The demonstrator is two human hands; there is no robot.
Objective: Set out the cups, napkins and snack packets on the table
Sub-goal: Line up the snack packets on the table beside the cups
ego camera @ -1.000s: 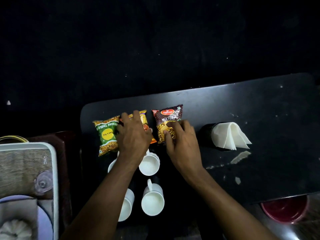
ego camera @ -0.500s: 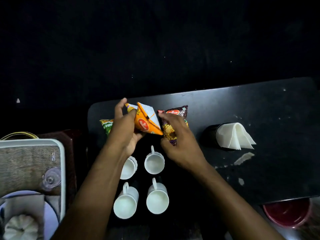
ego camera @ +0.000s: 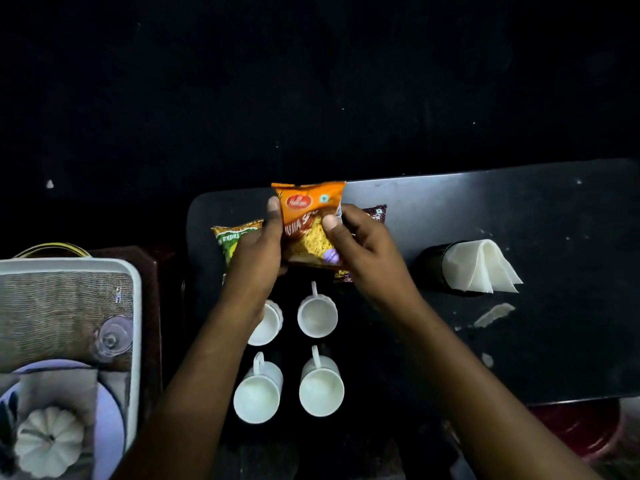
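Note:
Both hands hold an orange snack packet (ego camera: 308,220) face up above the dark table (ego camera: 519,209). My left hand (ego camera: 258,258) grips its left edge and my right hand (ego camera: 360,247) pinches its right edge. A green packet (ego camera: 230,237) lies flat to the left, partly under my left hand. A brown packet (ego camera: 375,213) lies behind my right hand, mostly hidden. Several white cups (ego camera: 317,318) stand in two rows near the table's front. White napkins (ego camera: 481,268) stick out of a black holder lying at the right.
A white tray (ego camera: 136,306) with a woven mat, an upturned glass (ego camera: 112,336), a plate and a small white pumpkin sits at the left. A red bowl (ego camera: 581,434) shows below the table's front right edge. White scuff marks dot the table's right half.
The orange packet was lifted off the table from between the other two, turned face up, and is now held in both hands. The camera view has shifted slightly.

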